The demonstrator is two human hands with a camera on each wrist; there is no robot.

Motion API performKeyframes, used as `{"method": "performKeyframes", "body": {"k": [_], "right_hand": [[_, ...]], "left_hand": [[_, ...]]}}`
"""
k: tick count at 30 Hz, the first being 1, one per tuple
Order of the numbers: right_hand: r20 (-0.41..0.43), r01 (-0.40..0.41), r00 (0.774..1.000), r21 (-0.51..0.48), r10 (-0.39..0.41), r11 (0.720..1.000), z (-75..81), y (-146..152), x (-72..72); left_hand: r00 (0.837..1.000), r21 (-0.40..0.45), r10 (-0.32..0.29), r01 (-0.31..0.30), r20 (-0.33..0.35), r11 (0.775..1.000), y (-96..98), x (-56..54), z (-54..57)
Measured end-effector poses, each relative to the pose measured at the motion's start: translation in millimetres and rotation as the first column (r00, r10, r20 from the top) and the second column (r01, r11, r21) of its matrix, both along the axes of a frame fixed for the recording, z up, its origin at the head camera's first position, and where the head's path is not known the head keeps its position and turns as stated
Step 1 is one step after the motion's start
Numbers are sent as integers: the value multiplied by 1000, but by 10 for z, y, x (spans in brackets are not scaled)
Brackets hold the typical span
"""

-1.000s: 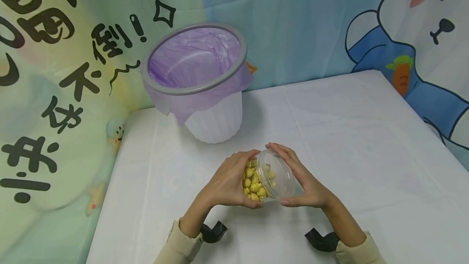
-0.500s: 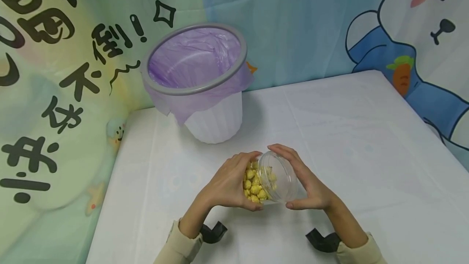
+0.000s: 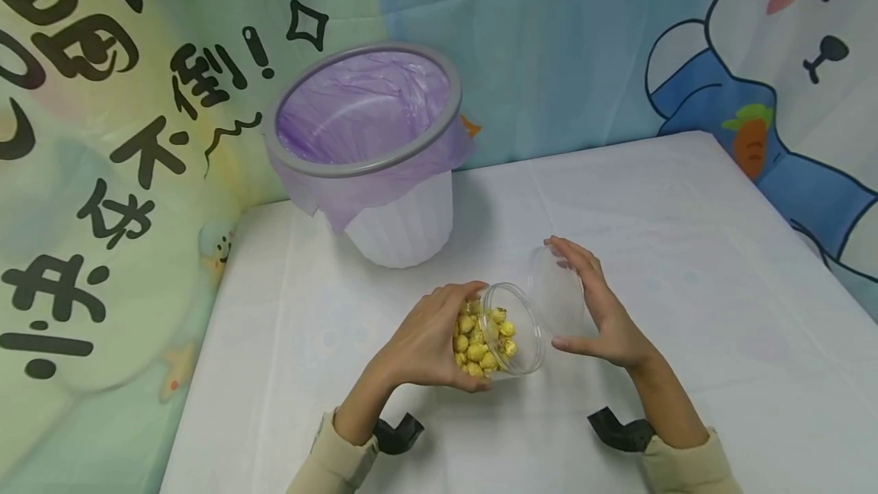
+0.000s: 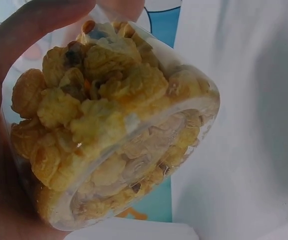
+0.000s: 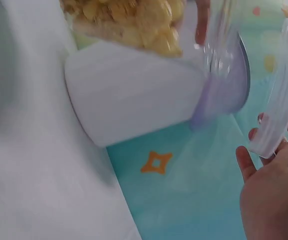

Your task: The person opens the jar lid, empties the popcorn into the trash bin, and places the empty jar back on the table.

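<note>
Over white counter [image 3: 686,341], grips popcorn jar [image 3: 497,335] with left hand [image 3: 430,341], pinches clear lid [image 3: 557,293] with right hand [image 3: 609,322]; jar should handle light, slick, fairly stiff; best clasped around its sides.

Soft, even light is filling the head view, while both wrist views are looking dimmer and greyer.
A diffuse shadow is falling on the tabletop [image 3: 686,250] right of the bin [image 3: 405,238]; the purple liner [image 3: 418,90] is catching pale highlights; the clear lid [image 3: 557,294] is fading into white; the jar [image 5: 156,30] is smearing with blur in the right wrist view.
</note>
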State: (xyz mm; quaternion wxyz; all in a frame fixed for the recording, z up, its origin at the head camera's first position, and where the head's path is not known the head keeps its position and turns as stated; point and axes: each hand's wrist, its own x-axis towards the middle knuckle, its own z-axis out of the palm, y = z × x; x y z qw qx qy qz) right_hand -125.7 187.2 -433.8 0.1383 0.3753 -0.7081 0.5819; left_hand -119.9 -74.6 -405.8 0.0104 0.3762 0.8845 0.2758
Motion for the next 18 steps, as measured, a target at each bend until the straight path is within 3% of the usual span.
{"method": "performKeyframes", "body": {"k": [5, 9, 11, 13, 18], "right_hand": [[8, 161, 987, 17, -161, 987, 11, 118, -60], [45, 299, 953, 53, -301, 953, 123, 152, -53], [69, 374, 922, 95, -381, 923, 199, 141, -44], [99, 438, 886, 148, -454, 887, 125, 191, -105], [137, 542, 792, 290, -595, 789, -249, 392, -318]], "left_hand": [[1000, 11, 3, -3, -6, 1000, -4, -9, -15], [1000, 17, 11, -11, -14, 1000, -17, -16, -35], [1000, 18, 12, -12, -14, 1000, -23, -20, -40], [1000, 17, 13, -13, -13, 1000, -26, -21, -40], [1000, 12, 14, -14, -25, 1000, -23, -5, -18]]}}
